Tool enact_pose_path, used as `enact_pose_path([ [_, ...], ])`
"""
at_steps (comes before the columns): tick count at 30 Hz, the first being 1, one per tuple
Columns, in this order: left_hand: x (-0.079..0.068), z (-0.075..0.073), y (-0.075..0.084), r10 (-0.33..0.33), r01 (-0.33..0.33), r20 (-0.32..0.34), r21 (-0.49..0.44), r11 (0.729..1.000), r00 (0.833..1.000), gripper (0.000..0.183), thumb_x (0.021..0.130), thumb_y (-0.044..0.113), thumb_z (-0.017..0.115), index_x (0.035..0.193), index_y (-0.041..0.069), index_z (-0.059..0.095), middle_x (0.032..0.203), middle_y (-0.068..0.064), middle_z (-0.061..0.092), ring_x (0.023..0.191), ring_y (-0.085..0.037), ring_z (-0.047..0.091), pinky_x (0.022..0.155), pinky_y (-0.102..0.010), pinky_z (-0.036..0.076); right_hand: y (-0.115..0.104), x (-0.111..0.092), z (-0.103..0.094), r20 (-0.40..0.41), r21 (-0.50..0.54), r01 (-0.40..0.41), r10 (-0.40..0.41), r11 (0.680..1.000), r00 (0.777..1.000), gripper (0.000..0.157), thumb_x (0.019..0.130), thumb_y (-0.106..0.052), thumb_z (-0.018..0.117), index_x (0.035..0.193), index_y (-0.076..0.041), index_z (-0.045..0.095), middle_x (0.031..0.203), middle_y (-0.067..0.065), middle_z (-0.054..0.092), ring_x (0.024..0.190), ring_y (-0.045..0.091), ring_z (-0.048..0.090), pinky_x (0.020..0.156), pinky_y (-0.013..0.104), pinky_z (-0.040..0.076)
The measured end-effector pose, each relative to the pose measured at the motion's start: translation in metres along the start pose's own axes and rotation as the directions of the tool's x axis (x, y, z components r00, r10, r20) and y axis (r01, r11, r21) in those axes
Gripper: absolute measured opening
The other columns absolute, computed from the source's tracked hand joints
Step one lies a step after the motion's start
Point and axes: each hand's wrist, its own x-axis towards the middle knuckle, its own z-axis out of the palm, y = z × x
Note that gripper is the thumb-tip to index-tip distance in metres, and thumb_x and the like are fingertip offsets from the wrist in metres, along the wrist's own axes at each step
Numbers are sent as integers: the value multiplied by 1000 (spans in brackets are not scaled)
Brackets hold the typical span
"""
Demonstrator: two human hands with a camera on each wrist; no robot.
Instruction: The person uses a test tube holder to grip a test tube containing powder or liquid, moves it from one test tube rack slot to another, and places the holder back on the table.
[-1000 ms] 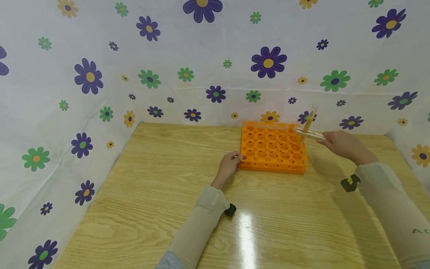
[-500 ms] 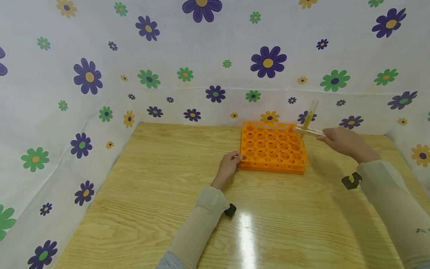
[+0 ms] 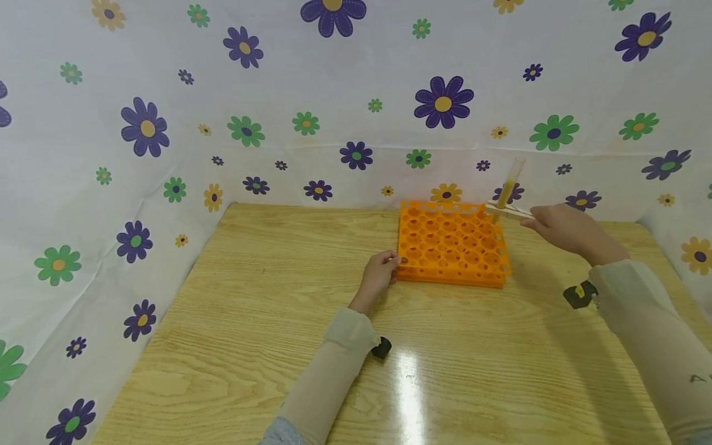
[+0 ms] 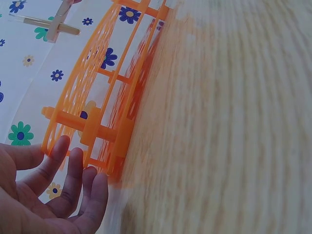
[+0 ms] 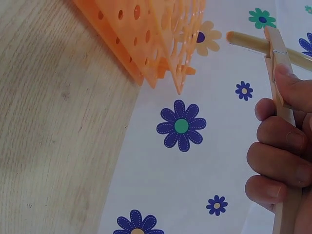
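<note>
My right hand (image 3: 573, 232) grips a wooden test tube holder (image 3: 518, 214), fingers curled round its handle in the right wrist view. The holder clamps a glass test tube (image 3: 506, 191) partly filled with yellow liquid. Held above the back right part of an orange test tube rack (image 3: 450, 276), the tube leans slightly, its top toward the right. My left hand (image 3: 379, 275) holds the rack's front left corner. In the left wrist view, thumb and index finger (image 4: 59, 148) pinch the edge of the upper plate, and the other fingertips lie along the rack's side.
The rack stands on a wood-grain table (image 3: 250, 296), near its back edge. White cloth (image 3: 311, 68) printed with flowers hangs behind and at the sides. Dark camera mounts (image 3: 580, 295) stick out from both sleeves.
My right hand has risen a little and shifted slightly left, carrying the holder and test tube higher over the rack's back right corner. The left hand and the rack stay put.
</note>
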Motion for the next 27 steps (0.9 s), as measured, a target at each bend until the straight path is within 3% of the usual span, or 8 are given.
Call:
enact_pose_path([
  [10,0,1,2,-14,14,-3,1,1000,1000,23,99,16,47,95,1,63,108,-14,65,68,-12,45,60,-21,41,-7,1,-7,2,5,32,-32,999,999,35,101,-31,40,75,-7,42,60,1,32,55,14,31,54,29,28],
  [27,0,1,1,-13,13,1,-7,1000,1000,21,99,15,47,95,0,60,115,-16,65,68,-12,43,61,-21,41,-23,10,-7,10,24,18,-19,1000,1000,35,100,-34,42,78,-8,48,62,3,42,59,17,40,56,30,33],
])
